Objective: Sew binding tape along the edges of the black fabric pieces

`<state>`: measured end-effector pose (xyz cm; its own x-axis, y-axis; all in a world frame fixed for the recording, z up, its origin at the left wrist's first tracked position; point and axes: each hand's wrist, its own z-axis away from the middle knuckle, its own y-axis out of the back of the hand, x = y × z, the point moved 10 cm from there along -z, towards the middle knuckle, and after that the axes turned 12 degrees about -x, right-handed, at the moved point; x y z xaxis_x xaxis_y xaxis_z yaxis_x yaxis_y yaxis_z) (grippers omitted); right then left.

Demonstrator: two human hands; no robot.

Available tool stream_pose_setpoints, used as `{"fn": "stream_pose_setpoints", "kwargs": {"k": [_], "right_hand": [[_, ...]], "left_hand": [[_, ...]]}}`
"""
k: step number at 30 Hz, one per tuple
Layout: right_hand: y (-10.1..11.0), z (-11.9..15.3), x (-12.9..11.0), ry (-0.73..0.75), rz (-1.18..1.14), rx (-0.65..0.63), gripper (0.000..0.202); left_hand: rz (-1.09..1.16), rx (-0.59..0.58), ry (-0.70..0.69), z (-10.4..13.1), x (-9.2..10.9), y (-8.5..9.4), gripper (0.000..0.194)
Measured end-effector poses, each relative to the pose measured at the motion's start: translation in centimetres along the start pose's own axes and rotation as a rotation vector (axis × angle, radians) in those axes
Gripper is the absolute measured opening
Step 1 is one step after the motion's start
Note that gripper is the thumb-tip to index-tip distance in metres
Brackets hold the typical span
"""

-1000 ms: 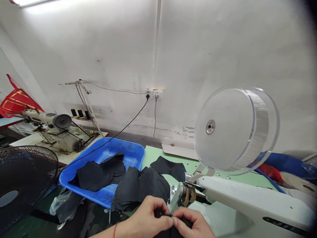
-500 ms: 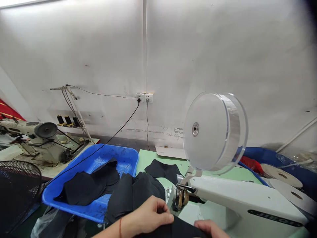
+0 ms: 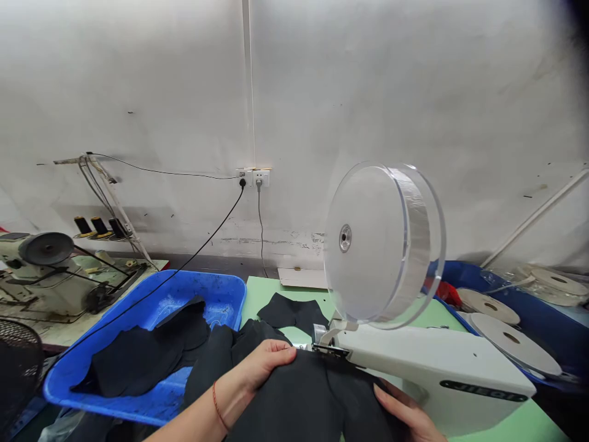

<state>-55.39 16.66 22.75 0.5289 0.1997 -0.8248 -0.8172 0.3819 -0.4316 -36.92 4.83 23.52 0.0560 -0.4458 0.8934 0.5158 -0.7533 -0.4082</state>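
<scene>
Left hand: Your left hand [image 3: 264,362] lies flat and mostly open on the big soft black cloth piece [image 3: 299,405]. The fingers curl a little over its top edge. It presses down and does not pinch.
Right hand: Your right hand [image 3: 405,414] is at about 4 o'clock from the left one. It is open, with its fingers on the right edge of the cloth. Part of it is hidden by the cloth, so you cannot tell how hard it grips.
Cloth: It sits low in the middle of the view. Its top edge touches the small metal mouth [image 3: 329,350] at the end of the long white machine arm [image 3: 432,374].
Above: The big clear round plastic reel [image 3: 381,242] stands at 12 o'clock from the mouth.
To the side: The blue plastic tub with more black pieces [image 3: 151,344] is at 9 o'clock from your left hand. More black pieces [image 3: 292,313] lie on the green table [image 3: 257,291] at 12 o'clock.
Do it well: Keep the cloth flat with no folds. Keep both hands level so the edge stays straight at the mouth. Keep your fingertips back from the metal mouth.
</scene>
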Motion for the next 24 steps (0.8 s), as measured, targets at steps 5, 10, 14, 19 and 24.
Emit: {"fn": "stream_pose_setpoints", "kwargs": {"k": [5,10,14,19,24], "right_hand": [[0.3,-1.2,0.3,-0.025,-0.045,-0.004,0.050],[1.0,-2.2,0.4,0.003,-0.066,0.000,0.046],[0.8,-2.2,0.6,-0.019,-0.094,-0.021,0.043],[0.4,-2.5,1.6,-0.054,-0.242,-0.094,0.028],[1.1,-3.7,2.5,-0.064,-0.307,-0.070,0.021]], "left_hand": [[0.104,-0.013,-0.016,-0.2,-0.1,0.0,0.052],[0.147,-0.027,-0.027,-0.7,-0.7,0.3,0.050],[0.174,-0.034,-0.033,-1.0,-1.3,0.6,0.048],[0.204,-0.063,-0.049,-1.1,-1.7,0.5,0.043],[0.242,-0.095,-0.086,-1.3,-1.5,0.2,0.037]]}}
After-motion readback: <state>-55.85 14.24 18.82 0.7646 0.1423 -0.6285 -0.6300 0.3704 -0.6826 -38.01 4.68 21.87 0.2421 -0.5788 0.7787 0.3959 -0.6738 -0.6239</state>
